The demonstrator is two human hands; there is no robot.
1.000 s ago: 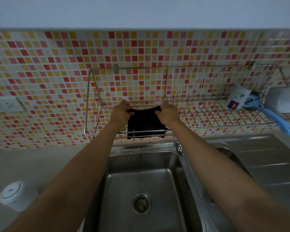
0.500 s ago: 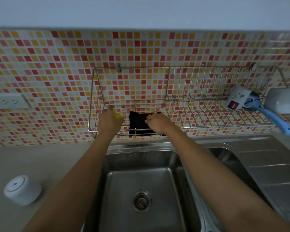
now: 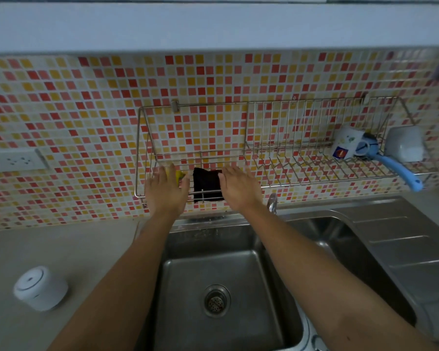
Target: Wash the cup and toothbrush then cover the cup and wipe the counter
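Black cloth [image 3: 207,184] hangs over the front wire of the wall rack [image 3: 269,145], and both hands reach up to it with fingers spread flat and gripping nothing: the right hand [image 3: 240,187] lies with its fingertips against the cloth's right edge, the left hand [image 3: 168,190] just beside its left edge, partly covering a yellow sponge [image 3: 180,175]. At the rack's far right end a white printed cup [image 3: 346,145] lies on its side, a blue-handled toothbrush [image 3: 398,169] poking out of its mouth and down over the rack's edge, with a pale upturned container [image 3: 404,143] beside it. Behind runs a mosaic of red, orange and yellow tiles [image 3: 86,110] with a white socket [image 3: 15,160] at left. Below, a stainless steel sink [image 3: 188,287] sits in a grey counter [image 3: 74,249], where a white lidded container [image 3: 39,287] stands at left.
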